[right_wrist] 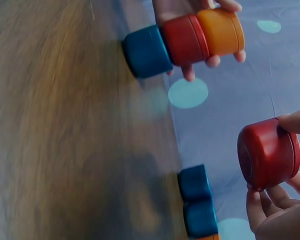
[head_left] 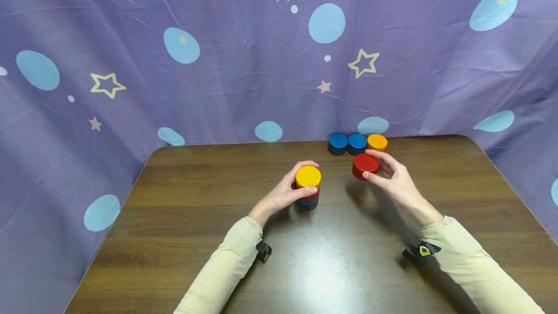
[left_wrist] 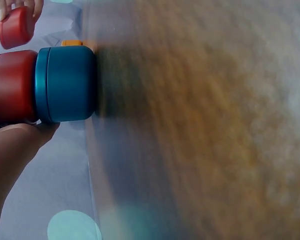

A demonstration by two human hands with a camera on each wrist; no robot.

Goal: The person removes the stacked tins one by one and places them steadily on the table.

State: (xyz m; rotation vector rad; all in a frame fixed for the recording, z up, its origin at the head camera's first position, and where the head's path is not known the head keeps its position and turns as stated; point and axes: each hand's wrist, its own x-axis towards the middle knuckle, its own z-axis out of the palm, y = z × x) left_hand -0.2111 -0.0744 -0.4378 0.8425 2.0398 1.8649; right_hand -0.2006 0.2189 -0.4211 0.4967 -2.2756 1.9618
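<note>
Red cylinder (head_left: 365, 166), smooth and squat, is pinched by right fingers (head_left: 387, 158), left fingers (head_left: 303, 192) clamped around a three-cylinder stack (right_wrist: 186, 40).

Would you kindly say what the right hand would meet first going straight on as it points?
Probably a blue container in the back row, though the right hand, holding the red container raised, might pass above.
</note>
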